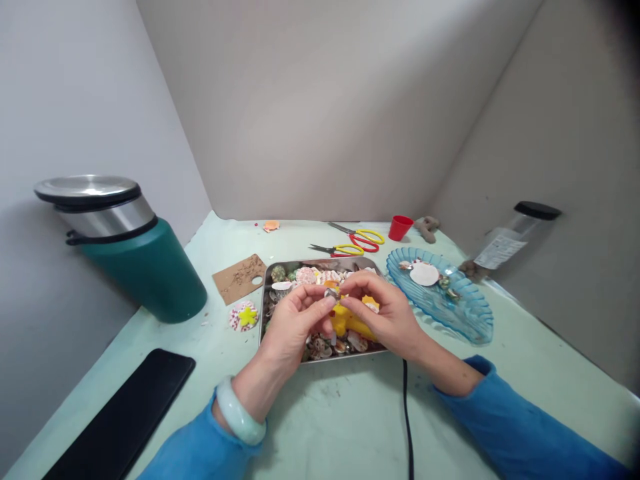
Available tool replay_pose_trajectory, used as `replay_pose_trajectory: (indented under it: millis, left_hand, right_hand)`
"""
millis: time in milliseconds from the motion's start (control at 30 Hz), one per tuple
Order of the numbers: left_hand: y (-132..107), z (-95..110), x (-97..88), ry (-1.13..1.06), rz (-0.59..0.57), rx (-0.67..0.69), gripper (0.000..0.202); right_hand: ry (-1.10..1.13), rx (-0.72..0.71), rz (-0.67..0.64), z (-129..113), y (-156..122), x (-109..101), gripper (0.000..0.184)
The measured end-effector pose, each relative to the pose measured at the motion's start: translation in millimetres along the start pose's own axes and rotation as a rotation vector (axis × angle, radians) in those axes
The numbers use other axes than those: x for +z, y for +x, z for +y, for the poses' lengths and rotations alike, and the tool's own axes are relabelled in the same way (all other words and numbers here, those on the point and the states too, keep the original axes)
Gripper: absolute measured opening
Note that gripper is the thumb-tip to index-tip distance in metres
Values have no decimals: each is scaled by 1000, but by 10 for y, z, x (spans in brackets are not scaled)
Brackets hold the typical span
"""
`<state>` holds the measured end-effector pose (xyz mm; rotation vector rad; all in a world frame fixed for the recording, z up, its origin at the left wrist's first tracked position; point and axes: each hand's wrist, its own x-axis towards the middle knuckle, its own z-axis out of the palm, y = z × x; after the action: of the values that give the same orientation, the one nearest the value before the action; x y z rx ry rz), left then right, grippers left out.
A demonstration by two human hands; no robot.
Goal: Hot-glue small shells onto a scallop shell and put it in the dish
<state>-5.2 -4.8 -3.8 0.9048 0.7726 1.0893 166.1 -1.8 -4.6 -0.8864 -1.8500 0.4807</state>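
Observation:
A small greyish shell [331, 293] is pinched between the thumb and fingertips of my left hand [300, 317]. At its right end, the closed thumb and forefinger of my right hand [385, 310] meet it; the fingertips partly cover it. Both hands are above a metal tray [295, 361] of mixed seashells [320, 347]. A yellow glue gun [356, 325] lies over the shells, partly hidden under my right hand. Its black cord [407, 413] seems to run from the tray's front edge toward me.
Left are a green bottle [145, 267], a dark phone [125, 413], brown card [239, 279] and a star-topped disc [244, 316]. Behind the tray lie two scissors [355, 233] and a red cup [401, 228]. A blue shell-shaped dish [470, 313] and clear bottle [510, 237] stand right.

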Motion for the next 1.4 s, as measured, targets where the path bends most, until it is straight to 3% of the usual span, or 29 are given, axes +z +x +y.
replay_pose_trajectory:
  millis: [200, 1400]
  left_hand:
    - [3, 7, -1, 36, 2, -11, 29]
    - [12, -2, 11, 143, 82, -4, 28]
  right_hand:
    - [-80, -97, 12, -8, 3, -9, 6]
    - [-261, -217, 6, 19, -40, 42, 18]
